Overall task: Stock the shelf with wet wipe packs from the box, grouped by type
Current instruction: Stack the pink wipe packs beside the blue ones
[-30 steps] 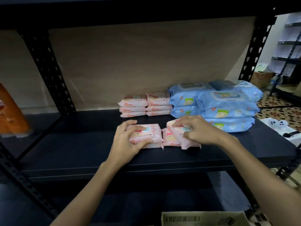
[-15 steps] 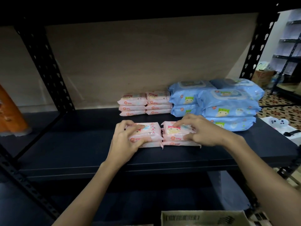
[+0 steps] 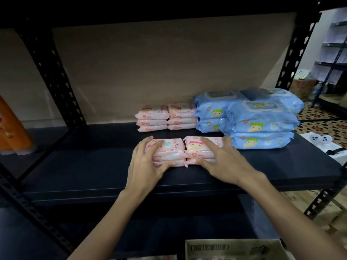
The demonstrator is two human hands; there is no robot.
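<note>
**Both hands on the front pink stacks**

Head view. Left hand (image 3: 146,164) draped over the left front stack of pink packs (image 3: 165,153), fingers spread across the top pack, thumb curled against the stack's near face, gripping it. Right hand (image 3: 223,162) laid over the right front stack of pink packs (image 3: 199,151), fingers spread along the top and far right end, thumb hooked on the near lower edge, likewise gripping. Two front stacks side by side, touching between the hands, resting on the dark shelf (image 3: 93,162). Exact count of packs per stack hard to tell under the fingers.

Beyond the fingertips, toward the back wall: rear pink stacks (image 3: 167,117), two side by side, three packs high each, apart from the front pair. Just right of the right hand: large blue packs (image 3: 259,124), stacked, front pile three high, more behind it; nearest blue pack close beside the right front stack, contact not discernible.

Below the wrists, at the bottom edge: cardboard box (image 3: 232,248), flap with a barcode showing, contents mostly out of frame. Far left of the left hand: an orange object (image 3: 13,128), blurred. Far right of the right hand, past the shelf post: a white object (image 3: 323,145) above a patterned floor (image 3: 319,117).
</note>
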